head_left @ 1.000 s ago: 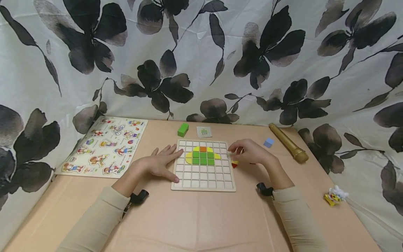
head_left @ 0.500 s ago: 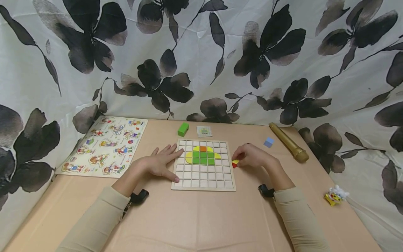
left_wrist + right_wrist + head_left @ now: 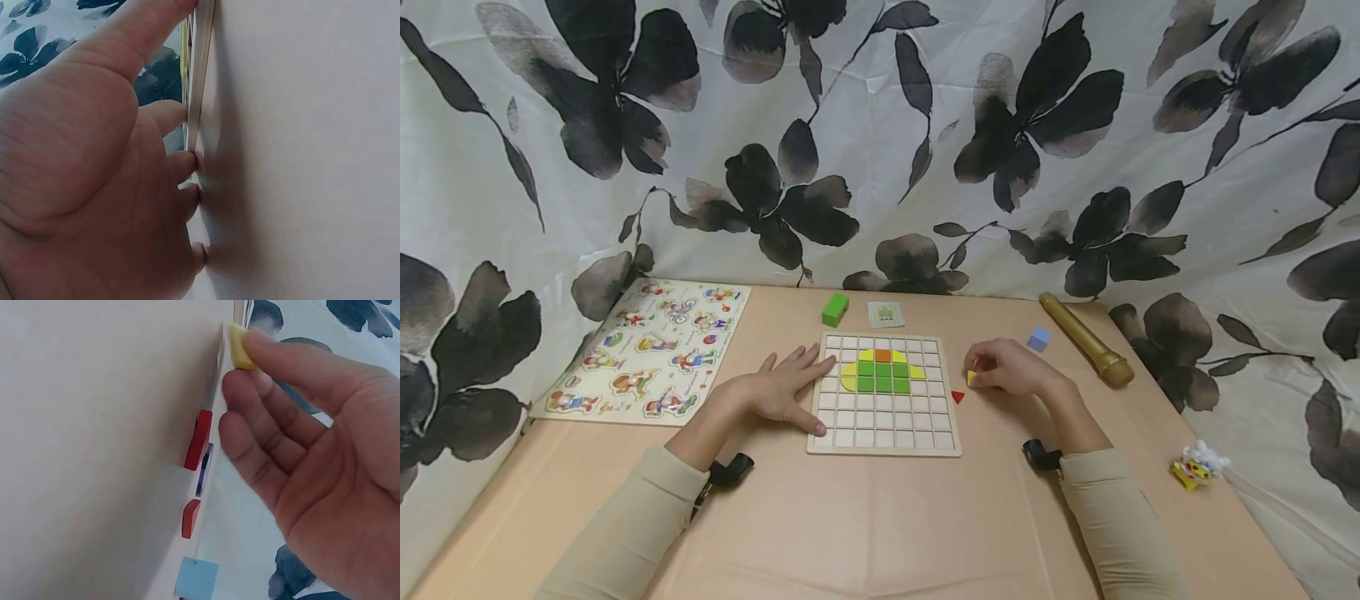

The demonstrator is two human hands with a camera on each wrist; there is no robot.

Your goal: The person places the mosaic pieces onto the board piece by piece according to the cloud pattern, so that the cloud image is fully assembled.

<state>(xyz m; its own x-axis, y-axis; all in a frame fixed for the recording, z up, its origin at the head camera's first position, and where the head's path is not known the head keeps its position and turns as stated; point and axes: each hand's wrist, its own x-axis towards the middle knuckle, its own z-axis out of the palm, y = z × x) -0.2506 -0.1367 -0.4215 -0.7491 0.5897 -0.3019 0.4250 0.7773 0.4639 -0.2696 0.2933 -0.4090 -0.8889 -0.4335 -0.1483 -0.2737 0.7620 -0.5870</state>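
Note:
A wooden grid board (image 3: 883, 437) lies in the middle of the table, bearing a pattern of green squares (image 3: 883, 384), yellow pieces around them and an orange square (image 3: 883, 356) on top. My left hand (image 3: 777, 393) rests on its left edge, fingers spread and thumb near the lower corner. To the right of the board, my right hand (image 3: 1013, 368) pinches a small yellow piece (image 3: 240, 349) between thumb and fingertips. A red triangle (image 3: 958, 397) lies between that hand and the board. Below the right fingers, the right wrist view shows two red pieces (image 3: 199, 440) and a purple one (image 3: 205, 470).
Behind the board are a green block (image 3: 835, 309) and a small pattern card (image 3: 886, 314). A picture sheet (image 3: 651, 354) lies at the left. Rightward are a blue block (image 3: 1038, 339), a gold tube (image 3: 1086, 340) and a small toy (image 3: 1199, 465). A floral cloth (image 3: 880, 150) hangs behind.
My right hand has taken hold of the yellow piece beside the board and drawn it right, leaving the red triangle on the table. My left hand has stayed in place.

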